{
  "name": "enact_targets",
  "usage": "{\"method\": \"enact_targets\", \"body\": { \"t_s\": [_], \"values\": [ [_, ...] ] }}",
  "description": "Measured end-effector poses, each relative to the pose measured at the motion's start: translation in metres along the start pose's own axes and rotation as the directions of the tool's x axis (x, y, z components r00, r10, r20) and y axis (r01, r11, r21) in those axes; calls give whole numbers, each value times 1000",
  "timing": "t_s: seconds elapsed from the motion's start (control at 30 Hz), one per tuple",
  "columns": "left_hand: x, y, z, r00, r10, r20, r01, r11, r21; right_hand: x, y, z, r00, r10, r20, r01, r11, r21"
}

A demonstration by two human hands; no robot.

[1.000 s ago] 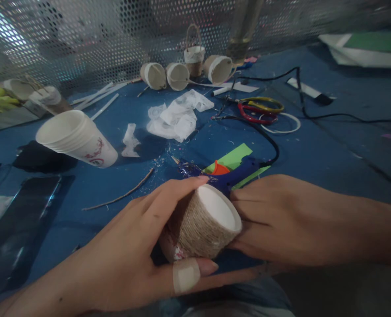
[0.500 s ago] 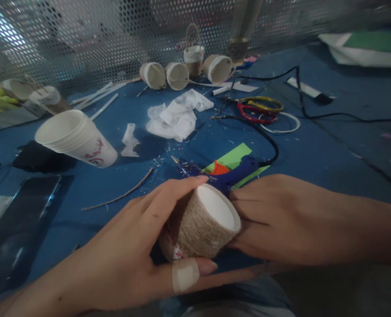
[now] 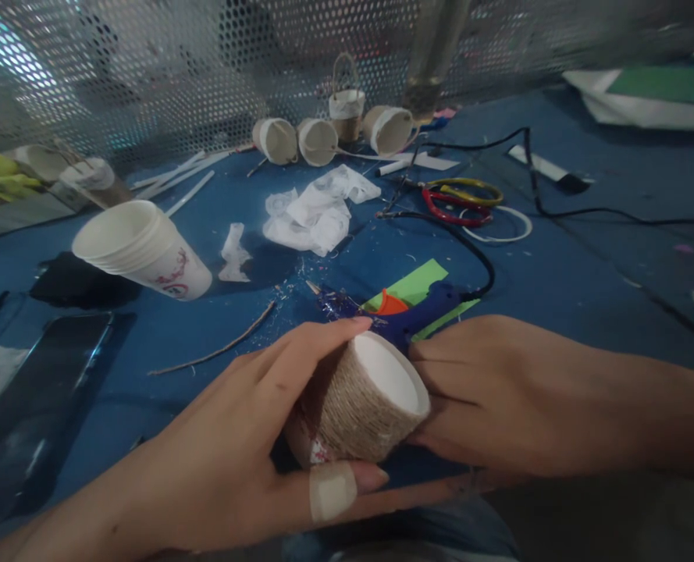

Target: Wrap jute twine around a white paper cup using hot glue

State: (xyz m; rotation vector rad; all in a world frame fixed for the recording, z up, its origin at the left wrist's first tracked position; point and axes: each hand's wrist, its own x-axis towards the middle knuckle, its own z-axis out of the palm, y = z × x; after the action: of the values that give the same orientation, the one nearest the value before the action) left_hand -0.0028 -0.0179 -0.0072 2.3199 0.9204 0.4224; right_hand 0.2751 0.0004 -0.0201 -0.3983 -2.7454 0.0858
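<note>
A paper cup (image 3: 361,406) wrapped in rows of brown twine lies tilted, its white base facing up and right. My left hand (image 3: 247,437) is closed around it from the left, thumb below and fingers above; a bandage covers part of the thumb. Against the cup's right side rests my right hand (image 3: 492,390), fingers curled in. Its fingertips are hidden behind the cup, so what they pinch cannot be made out. Just beyond both hands lies a blue glue gun (image 3: 434,307) with an orange trigger, on a green paper strip (image 3: 414,282).
Stacked paper cups (image 3: 141,246) lean at the left, near a dark phone (image 3: 45,390). Crumpled white tissue (image 3: 317,209) and a loose twine piece (image 3: 223,347) lie ahead. Twine-trimmed cups (image 3: 276,142) line the mesh panel (image 3: 194,70). Coloured wire loops (image 3: 457,199) and a black cord (image 3: 487,146) lie to the right.
The whole view has shifted slightly, with the table things a little lower in the picture. Both hands keep nearly the same hold at the cup.
</note>
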Motion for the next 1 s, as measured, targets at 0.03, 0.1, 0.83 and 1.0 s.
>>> {"method": "enact_targets", "body": {
  "t_s": [0.03,0.1,0.83,1.0],
  "values": [
    [0,1,2,1000,-14,-18,14,1000,-9,0,0,0,1000,-13,-12,13,1000,-8],
    [-1,3,6,997,-49,-67,48,999,-26,-1,0,2,999,-31,-23,30,999,-24],
    [-1,6,6,965,-136,-225,107,985,-138,-1,-1,0,1000,-22,-12,22,999,-33],
    [-6,2,4,955,-162,-249,128,981,-148,-2,-2,2,1000,-10,-17,9,999,-41]
  ]
}}
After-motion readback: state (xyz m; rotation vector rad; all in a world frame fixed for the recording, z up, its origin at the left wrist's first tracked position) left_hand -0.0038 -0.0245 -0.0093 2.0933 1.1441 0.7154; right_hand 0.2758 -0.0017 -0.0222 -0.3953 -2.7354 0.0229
